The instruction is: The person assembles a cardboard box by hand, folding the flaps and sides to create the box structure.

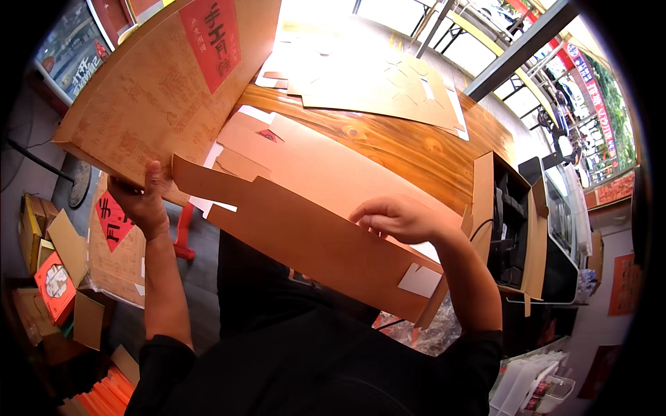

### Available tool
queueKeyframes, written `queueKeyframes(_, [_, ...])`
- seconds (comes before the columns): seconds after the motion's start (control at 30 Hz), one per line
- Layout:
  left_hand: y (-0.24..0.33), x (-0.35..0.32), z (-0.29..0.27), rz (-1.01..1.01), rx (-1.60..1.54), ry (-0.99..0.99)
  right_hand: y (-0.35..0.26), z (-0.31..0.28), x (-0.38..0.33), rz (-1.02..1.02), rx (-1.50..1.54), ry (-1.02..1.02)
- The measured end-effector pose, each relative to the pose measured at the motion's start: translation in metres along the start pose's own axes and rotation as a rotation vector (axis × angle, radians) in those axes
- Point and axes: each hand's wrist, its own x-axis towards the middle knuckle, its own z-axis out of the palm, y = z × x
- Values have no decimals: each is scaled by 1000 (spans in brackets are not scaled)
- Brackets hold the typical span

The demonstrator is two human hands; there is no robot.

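A large brown cardboard box blank (305, 201) with a red printed panel (211, 38) is half folded over the edge of a wooden table (409, 145). My left hand (142, 201) grips the lower corner of its raised big panel at the left. My right hand (395, 216) rests with curled fingers on the top edge of the long front flap, pressing it.
Flat cardboard blanks (374, 83) lie at the table's far end. An open box (513, 229) with dark contents stands at the right. Folded boxes and cardboard pieces (62, 277) sit on the floor to the left, and orange sheets (104, 395) lie lower left.
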Motion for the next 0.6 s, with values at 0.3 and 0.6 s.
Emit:
queueKeyframes(0.3, [-26, -4, -3, 25, 185, 149, 24, 21, 64, -41, 220, -414])
queueKeyframes(0.6, [-30, -11, -3, 48, 347, 222, -38, 51, 52, 331, 236, -173])
